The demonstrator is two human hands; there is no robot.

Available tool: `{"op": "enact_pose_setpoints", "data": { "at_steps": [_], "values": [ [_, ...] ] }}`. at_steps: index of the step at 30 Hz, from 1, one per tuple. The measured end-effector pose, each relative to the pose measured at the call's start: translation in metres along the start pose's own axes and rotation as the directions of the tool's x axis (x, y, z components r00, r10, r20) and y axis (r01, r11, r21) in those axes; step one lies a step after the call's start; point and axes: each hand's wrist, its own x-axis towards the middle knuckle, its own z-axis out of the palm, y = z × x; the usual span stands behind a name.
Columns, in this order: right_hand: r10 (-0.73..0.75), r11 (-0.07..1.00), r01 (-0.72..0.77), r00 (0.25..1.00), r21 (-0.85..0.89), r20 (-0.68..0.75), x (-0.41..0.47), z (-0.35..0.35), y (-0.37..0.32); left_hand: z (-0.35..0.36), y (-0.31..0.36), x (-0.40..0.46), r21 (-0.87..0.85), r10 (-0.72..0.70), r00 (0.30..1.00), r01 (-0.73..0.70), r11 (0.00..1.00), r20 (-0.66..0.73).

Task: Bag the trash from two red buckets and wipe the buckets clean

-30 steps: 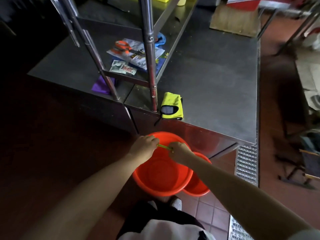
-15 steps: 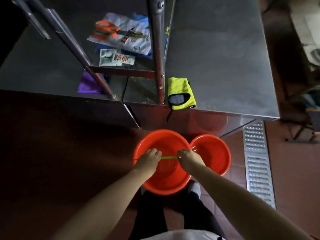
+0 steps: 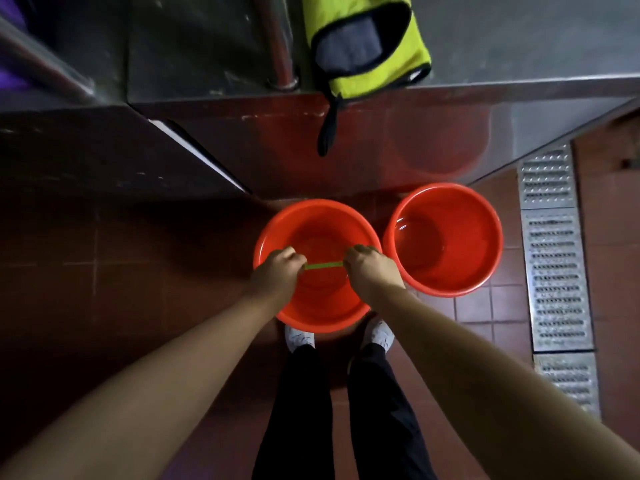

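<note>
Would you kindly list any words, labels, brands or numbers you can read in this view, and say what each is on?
None: no legible text shows.
Left red bucket: no marking.
Right red bucket: no marking.
Yellow-green cloth on the steel counter: no readable label.
Thin green strip between the hands: plain.

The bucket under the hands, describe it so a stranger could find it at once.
Start at the steel counter with the yellow cloth hanging over its edge. On the tiled floor below stand two red buckets. It is the left bucket, nearer the feet; the right bucket sits beside the floor grate.
</note>
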Motion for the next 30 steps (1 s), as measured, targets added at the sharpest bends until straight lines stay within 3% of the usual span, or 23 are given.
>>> {"op": "enact_pose_setpoints", "data": {
  "at_steps": [12,22,30],
  "values": [
    [-0.005,1.0,0.005,1.0,0.003,0.006,0.074,0.06,0.041,0.058,-0.035,0.064,0.054,-0.026,0.999,0.027,0.998,-0.034],
    [0.0,0.998,0.005,0.997,0.06,-0.072,0.1,0.046,0.052,0.055,-0.033,0.09,0.075,-0.026,0.996,0.033,0.997,-0.089],
    [0.084,0.991,-0.09,0.994,0.099,0.067,0.076,0.047,0.054,0.065,-0.017,0.072,-0.005,-0.07,0.994,0.071,0.997,0.079]
  ]
}}
